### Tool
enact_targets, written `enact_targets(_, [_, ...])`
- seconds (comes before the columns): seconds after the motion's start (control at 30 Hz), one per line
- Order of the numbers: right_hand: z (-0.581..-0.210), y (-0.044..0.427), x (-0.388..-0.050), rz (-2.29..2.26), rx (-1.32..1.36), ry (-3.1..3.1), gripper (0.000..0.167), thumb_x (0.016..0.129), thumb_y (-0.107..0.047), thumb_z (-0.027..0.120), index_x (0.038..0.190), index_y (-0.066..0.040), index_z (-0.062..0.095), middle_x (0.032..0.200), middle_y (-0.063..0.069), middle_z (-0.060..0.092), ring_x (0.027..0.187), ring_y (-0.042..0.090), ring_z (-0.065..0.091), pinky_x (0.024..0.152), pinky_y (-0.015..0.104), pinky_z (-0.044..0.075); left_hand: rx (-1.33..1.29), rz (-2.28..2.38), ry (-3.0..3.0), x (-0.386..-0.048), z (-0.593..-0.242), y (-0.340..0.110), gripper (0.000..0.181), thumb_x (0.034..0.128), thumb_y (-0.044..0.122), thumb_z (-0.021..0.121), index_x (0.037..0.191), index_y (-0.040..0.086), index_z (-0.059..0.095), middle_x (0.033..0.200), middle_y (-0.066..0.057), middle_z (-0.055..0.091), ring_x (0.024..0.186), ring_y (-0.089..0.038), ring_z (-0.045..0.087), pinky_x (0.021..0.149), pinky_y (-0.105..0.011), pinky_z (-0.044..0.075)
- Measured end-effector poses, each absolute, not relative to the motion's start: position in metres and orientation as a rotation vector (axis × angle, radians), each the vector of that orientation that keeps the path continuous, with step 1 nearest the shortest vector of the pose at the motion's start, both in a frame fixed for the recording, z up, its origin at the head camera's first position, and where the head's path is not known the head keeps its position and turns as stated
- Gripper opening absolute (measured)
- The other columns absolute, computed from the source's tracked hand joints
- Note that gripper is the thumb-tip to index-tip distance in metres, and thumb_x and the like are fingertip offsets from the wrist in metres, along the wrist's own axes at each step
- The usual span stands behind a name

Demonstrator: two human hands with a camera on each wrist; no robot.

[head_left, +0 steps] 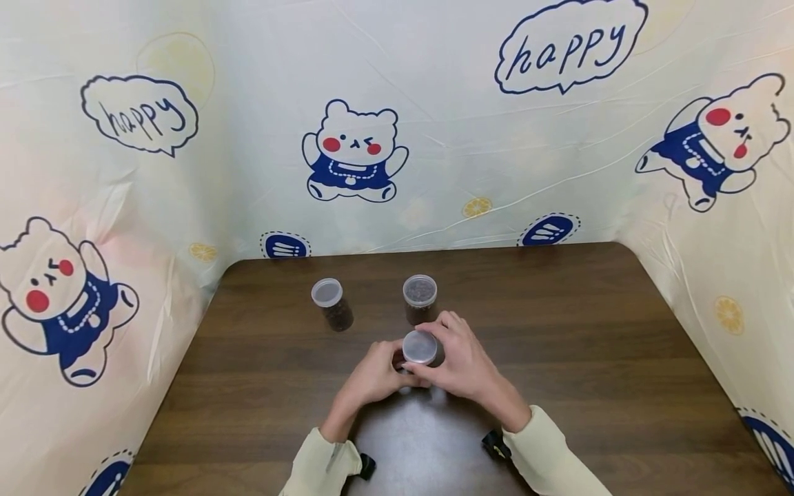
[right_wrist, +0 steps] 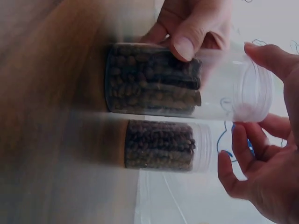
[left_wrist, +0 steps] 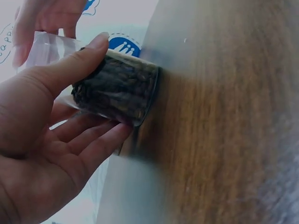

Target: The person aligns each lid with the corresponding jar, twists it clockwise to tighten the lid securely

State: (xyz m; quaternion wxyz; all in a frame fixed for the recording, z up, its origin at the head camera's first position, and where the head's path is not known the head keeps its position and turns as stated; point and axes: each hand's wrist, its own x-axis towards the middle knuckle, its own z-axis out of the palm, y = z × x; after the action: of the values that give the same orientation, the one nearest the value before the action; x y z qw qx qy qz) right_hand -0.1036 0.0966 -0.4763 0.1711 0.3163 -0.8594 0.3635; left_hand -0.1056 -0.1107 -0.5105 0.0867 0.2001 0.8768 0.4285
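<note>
A clear jar (right_wrist: 154, 79), partly filled with dark beans, stands upright on the table between both hands. My left hand (head_left: 378, 372) grips its body low down, the thumb (left_wrist: 79, 65) along one side and the fingers on the other. Around the translucent lid (head_left: 419, 346), my right hand (head_left: 459, 358) curls its thumb and fingers. Just behind, a second jar of dark beans (head_left: 420, 296) stands apart from the held one. A third lidded jar (head_left: 335, 306) with dark contents is farther left. Whether the held jar's lid is loose cannot be seen.
The brown wooden table (head_left: 558, 331) has its far edge against a pale curtain (head_left: 434, 89) printed with bears and lettering. More of that curtain borders the table on the left and right. A black strap (head_left: 496, 445) is at the right wrist.
</note>
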Motion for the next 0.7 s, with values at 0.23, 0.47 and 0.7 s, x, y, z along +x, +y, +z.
enact_targets(0.23, [-0.480, 0.086, -0.097, 0.922, 0.773, -2.388, 0.057, 0.069, -0.040, 0.098, 0.108, -0.007, 0.073, 0.089, 0.005, 0.060, 0.085, 0.018, 0.055, 0.081, 0.038, 0.047, 0.583, 1.252, 2.675, -0.102, -0.512, -0.110, 0.033, 0.0818, 0.023, 0.090, 0.110, 0.019, 0.075, 0.100, 0.006, 0.078, 0.085, -0.002, 0.066, 0.075, -0.021, 0.054])
enact_targets(0.47, [-0.480, 0.082, -0.087, 1.061, 0.630, -2.506, 0.060, 0.074, -0.041, 0.096, 0.118, -0.011, 0.070, 0.101, 0.002, 0.059, 0.085, 0.015, 0.056, 0.078, 0.032, 0.048, 0.530, 1.276, 2.628, -0.100, -0.512, -0.111, 0.044, 0.0818, 0.023, 0.091, 0.121, 0.016, 0.073, 0.109, 0.003, 0.078, 0.095, -0.008, 0.067, 0.084, -0.025, 0.055])
enact_targets(0.7, [-0.483, 0.090, -0.087, 1.214, 0.647, -2.592, 0.072, 0.076, -0.044, 0.095, 0.132, -0.013, 0.063, 0.120, -0.001, 0.062, 0.102, 0.013, 0.065, 0.088, 0.034, 0.057, 0.528, 1.318, 2.546, -0.101, -0.513, -0.113, 0.050, 0.0815, 0.026, 0.092, 0.125, 0.016, 0.070, 0.114, 0.002, 0.076, 0.101, -0.010, 0.067, 0.089, -0.027, 0.056])
